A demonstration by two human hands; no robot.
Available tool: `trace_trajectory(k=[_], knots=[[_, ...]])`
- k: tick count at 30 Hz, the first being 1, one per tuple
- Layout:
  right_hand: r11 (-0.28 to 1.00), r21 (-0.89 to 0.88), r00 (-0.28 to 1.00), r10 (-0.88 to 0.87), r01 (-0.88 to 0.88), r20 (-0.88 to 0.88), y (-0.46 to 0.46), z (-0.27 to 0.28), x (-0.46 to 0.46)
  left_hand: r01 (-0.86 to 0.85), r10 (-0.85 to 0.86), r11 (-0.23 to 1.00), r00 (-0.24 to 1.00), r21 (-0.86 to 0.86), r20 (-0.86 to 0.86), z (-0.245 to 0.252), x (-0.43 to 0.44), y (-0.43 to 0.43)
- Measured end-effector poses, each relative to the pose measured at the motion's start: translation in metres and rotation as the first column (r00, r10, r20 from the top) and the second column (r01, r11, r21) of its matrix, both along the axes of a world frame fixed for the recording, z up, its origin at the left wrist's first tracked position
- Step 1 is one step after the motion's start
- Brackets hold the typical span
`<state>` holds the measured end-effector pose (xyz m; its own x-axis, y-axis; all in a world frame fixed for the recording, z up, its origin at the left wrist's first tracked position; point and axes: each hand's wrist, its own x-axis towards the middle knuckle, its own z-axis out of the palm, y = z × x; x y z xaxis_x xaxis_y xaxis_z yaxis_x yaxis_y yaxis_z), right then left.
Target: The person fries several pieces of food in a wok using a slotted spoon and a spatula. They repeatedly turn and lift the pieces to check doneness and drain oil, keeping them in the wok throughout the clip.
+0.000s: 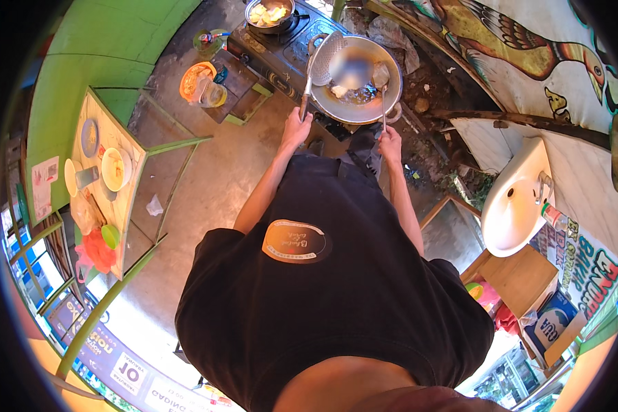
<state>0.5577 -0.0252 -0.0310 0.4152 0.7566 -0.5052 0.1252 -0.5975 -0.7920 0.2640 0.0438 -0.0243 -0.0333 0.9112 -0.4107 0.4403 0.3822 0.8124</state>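
Note:
My left hand (297, 127) grips the handle of a perforated metal skimmer (324, 61), whose round head leans over the left side of a large metal wok (394, 85). In my right hand (390, 144) is the thin handle of a metal turner (380, 76), its blade inside the wok at the right. Dark, shiny oil (363, 96) lies in the bottom, with a pale piece of food (339, 91) near the skimmer. A blurred patch hides the wok's middle. The wok sits on a gas stove (316, 19), beside a smaller pot (274, 26) holding yellowish food pieces.
Left of the stove, a low bench (230, 109) bears an orange basin (184, 93) of food and a jar (216, 96). A wooden table (125, 206) with bowls stands farther left. To the right are a white washbasin (497, 226) and rubble-strewn ground (426, 110).

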Motion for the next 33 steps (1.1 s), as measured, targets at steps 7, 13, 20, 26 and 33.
trace_trajectory(k=[7,13,20,26,33], knots=[[0.997,0.049,0.962,-0.046,0.061,-0.27,-0.001,0.028,0.004,-0.018,0.01,0.997,0.994,0.076,0.111,0.019,0.008,0.002],[0.993,0.062,0.966,-0.082,0.1,-0.246,-0.008,0.023,-0.001,-0.011,0.007,0.995,0.999,0.097,0.039,0.029,0.003,-0.006],[0.991,0.038,0.971,-0.115,0.125,-0.208,-0.033,0.011,-0.019,0.015,-0.015,0.998,1.0,0.066,0.011,0.002,-0.018,-0.02],[0.994,0.003,0.973,-0.109,0.111,-0.204,-0.048,0.004,-0.025,0.018,-0.018,0.997,1.0,0.073,-0.008,0.006,-0.021,-0.028],[0.992,-0.033,0.958,-0.129,0.125,-0.258,-0.044,0.018,-0.023,0.019,-0.019,0.999,1.0,0.049,0.003,0.007,-0.015,-0.029]])
